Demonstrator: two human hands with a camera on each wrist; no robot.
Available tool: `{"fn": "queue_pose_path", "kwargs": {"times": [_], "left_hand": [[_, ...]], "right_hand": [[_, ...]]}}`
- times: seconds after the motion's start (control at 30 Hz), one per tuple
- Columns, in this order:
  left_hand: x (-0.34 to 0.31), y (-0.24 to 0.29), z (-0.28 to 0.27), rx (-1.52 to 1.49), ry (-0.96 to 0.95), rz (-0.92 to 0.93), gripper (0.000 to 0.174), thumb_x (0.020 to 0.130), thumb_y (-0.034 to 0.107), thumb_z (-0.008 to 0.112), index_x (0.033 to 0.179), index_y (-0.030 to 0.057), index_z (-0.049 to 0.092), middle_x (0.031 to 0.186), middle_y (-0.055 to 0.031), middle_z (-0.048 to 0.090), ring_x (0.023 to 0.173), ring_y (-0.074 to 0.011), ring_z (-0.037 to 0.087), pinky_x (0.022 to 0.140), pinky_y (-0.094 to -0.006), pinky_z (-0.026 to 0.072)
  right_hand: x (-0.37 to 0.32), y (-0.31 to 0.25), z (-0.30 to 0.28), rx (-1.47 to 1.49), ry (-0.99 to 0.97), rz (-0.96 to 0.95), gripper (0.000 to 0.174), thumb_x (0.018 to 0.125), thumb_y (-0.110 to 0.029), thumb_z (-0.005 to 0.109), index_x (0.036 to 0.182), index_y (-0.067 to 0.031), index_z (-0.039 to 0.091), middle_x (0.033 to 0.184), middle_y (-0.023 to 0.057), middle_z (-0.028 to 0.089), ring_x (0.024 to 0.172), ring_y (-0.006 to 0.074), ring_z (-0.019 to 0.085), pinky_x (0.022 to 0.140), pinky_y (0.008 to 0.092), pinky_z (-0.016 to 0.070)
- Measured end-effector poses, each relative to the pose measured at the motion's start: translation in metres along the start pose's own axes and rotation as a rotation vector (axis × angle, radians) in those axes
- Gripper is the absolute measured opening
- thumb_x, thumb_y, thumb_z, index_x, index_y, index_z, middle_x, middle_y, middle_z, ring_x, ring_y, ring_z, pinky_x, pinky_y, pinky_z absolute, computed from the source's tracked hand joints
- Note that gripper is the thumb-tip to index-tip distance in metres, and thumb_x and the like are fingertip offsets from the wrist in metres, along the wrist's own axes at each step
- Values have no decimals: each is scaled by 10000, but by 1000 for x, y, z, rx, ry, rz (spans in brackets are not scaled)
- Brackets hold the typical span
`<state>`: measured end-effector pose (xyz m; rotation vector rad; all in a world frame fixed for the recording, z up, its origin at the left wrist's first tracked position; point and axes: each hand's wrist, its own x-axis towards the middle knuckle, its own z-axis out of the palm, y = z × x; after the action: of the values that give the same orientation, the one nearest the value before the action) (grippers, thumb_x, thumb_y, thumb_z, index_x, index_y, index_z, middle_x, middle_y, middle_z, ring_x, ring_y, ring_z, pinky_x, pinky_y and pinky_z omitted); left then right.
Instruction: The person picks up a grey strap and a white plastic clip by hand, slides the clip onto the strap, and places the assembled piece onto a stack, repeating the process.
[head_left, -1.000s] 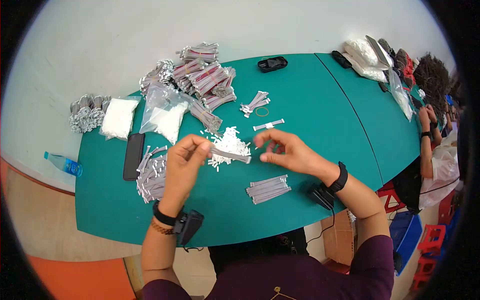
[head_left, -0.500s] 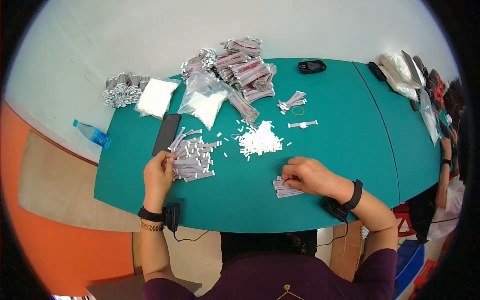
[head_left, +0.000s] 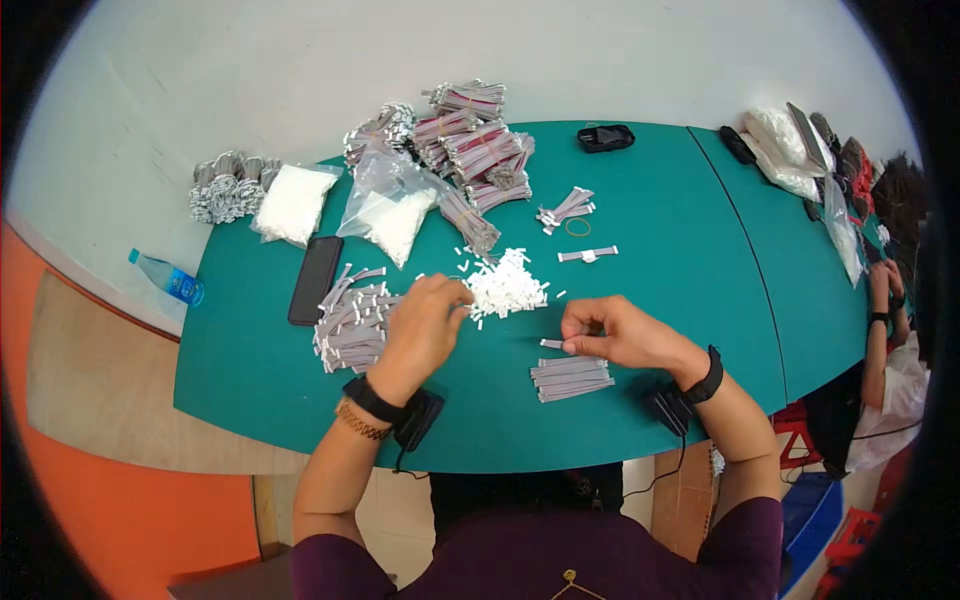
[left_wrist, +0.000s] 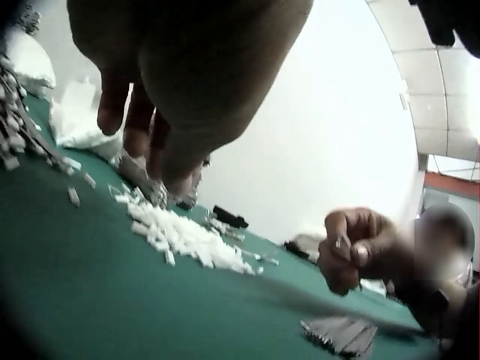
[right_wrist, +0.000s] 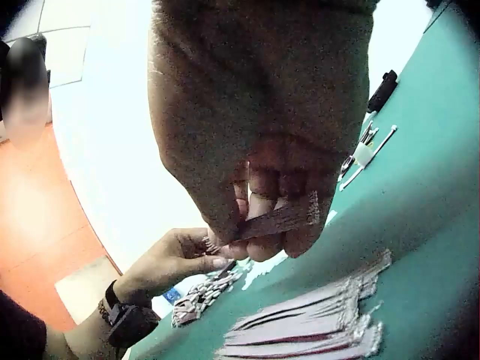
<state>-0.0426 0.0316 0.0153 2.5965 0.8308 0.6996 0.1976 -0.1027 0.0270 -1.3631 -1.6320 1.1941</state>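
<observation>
- Right hand [head_left: 625,333] pinches a grey strip [head_left: 552,343] near the strip row [head_left: 570,380].
- Left hand [head_left: 420,325], partly open, reaches beside white pieces [head_left: 510,285]; I can't tell its grip.
- Probably picking one; next needs a fine pinch.

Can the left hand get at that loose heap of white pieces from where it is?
Most likely yes: the left hand is right beside the white pieces, fingers relaxed, with nothing between. The right hand, pinching a grey strip, looks out of its way.

Left-hand fingers [left_wrist: 112,112] point down near white pieces [left_wrist: 187,238] heaped on the green table [left_wrist: 112,300].
</observation>
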Motion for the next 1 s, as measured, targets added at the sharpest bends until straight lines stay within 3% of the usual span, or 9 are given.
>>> {"fn": "queue_pose_path", "kwargs": {"times": [0.07,0.23,0.33,0.57,0.67,0.87,1.0], "left_hand": [[6,1,13,53,-32,57,119,728,67,670,831,67,610,780,-84,579,775,-268,555,663,-360,444],[8,7,23,52,-67,-28,111,714,85,681,769,64,587,751,-80,571,776,-273,550,657,-375,439],[8,9,28,76,-55,-47,115,708,91,687,748,63,582,732,-77,564,765,-269,550,649,-372,439],[10,10,30,100,-22,-22,129,686,80,701,734,60,583,727,-83,572,723,-261,553,623,-369,450],[15,17,17,0,-37,-90,114,713,44,695,736,38,583,746,-76,597,681,-200,577,608,-315,464],[27,19,20,-841,-114,-276,93,793,-13,638,864,11,582,805,-26,617,668,-90,572,624,-221,463],[34,30,24,-1148,-119,-345,101,822,8,617,915,7,577,811,-23,607,705,-84,561,653,-225,461]], "right_hand": [[0,1,-2,66,13,12,102,817,-51,641,815,-1,551,673,17,583,628,61,513,564,250,424],[-1,7,-4,-17,-51,15,81,843,-40,606,872,23,563,749,37,625,662,80,567,598,236,466],[2,15,-1,309,-9,59,101,873,-41,561,945,30,573,775,63,638,673,101,599,611,233,487],[8,3,-1,421,-1,122,135,900,-54,517,989,39,561,822,105,653,692,122,624,634,242,511],[11,-1,-1,456,18,115,141,900,-62,521,987,42,559,829,112,654,692,127,626,636,244,512],[26,-2,3,579,77,53,136,911,-104,530,942,22,572,818,113,658,684,132,626,624,245,509],[30,1,5,604,157,67,150,905,-139,559,932,7,576,802,104,660,678,131,626,616,246,509]]}}
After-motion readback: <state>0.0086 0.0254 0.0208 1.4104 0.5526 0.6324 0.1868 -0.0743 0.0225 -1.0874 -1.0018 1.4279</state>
